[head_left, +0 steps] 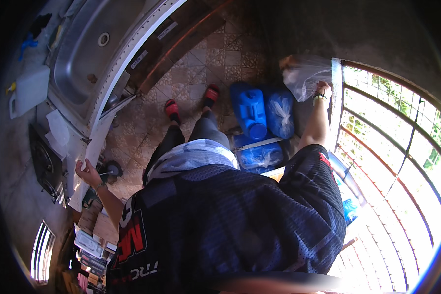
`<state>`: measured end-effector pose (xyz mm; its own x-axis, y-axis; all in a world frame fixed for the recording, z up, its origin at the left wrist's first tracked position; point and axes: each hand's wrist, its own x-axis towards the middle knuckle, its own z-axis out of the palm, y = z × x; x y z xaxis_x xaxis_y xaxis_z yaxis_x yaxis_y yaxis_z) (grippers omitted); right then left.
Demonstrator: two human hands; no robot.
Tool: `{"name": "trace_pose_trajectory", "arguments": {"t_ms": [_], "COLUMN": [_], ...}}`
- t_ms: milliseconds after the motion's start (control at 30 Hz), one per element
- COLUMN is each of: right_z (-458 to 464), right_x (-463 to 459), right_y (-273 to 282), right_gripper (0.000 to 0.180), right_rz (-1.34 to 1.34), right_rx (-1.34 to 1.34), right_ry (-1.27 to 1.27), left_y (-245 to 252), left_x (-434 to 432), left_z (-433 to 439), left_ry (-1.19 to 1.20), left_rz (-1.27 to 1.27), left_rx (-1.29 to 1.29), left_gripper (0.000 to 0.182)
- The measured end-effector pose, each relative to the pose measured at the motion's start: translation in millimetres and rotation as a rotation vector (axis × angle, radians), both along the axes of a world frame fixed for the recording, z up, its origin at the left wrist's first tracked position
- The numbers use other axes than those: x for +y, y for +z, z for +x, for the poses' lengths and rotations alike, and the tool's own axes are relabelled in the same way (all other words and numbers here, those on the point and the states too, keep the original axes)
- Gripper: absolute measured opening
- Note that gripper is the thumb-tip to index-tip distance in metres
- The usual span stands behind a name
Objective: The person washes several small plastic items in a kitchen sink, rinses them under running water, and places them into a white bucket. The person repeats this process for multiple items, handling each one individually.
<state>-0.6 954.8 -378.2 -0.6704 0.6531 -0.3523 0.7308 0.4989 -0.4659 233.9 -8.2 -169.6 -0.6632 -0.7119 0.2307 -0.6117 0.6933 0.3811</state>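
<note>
My right hand [323,89], with a bracelet at the wrist, is raised beside the window frame. Its curled fingers are on a clear plastic bag [303,79], which spreads out to the left and is partly blurred. Something brownish shows at the bag's far end. My left hand [89,175] is held out near the front edge of the sink counter [81,147], fingers apart and holding nothing. Whether it touches the edge is unclear.
A steel sink [73,55] lies at the left, with a white jug [31,90] and a gas stove [44,158] nearby. Blue jugs [250,110] and a blue plastic-wrapped container [281,114] stand right of my feet. Window bars [382,139] curve along the right.
</note>
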Motion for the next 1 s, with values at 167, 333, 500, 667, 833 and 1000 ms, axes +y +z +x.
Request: {"name": "trace_pose_trajectory", "arguments": {"t_ms": [167, 333, 500, 667, 833, 1000], "right_z": [-14.0, -18.1, 0.8, -1.5, 0.3, 2.9], "right_x": [-2.4, 28.1, 16.2, 7.0, 9.7, 12.9], "right_y": [-7.5, -33.9, -31.0, -24.5, -18.8, -0.7], "right_gripper": [0.025, 0.033, 0.033, 0.033, 0.027, 0.051], "right_rz": [0.445, -0.405, -0.498, -0.449, -0.780, -0.572], "right_rx": [-0.203, 0.353, 0.549, 0.446, 0.520, 0.106], "right_ry": [-0.216, -0.515, -0.628, -0.422, -0.589, -0.450], "left_y": [1.9, -0.1, -5.9, -2.0, 3.1, -3.4], "left_x": [5.9, 5.4, 4.9, 8.5, 11.5, 13.9], "left_z": [-8.9, -11.1, -6.6, -3.0, -0.8, 5.2], "left_ry": [0.007, 0.025, 0.017, -0.032, -0.013, 0.020], "left_rz": [-0.028, 0.037, 0.025, -0.072, -0.065, -0.070], "left_rx": [-0.038, -0.015, -0.034, -0.051, -0.037, 0.009], "left_gripper": [0.039, 0.039, 0.038, 0.037, 0.035, 0.037]}}
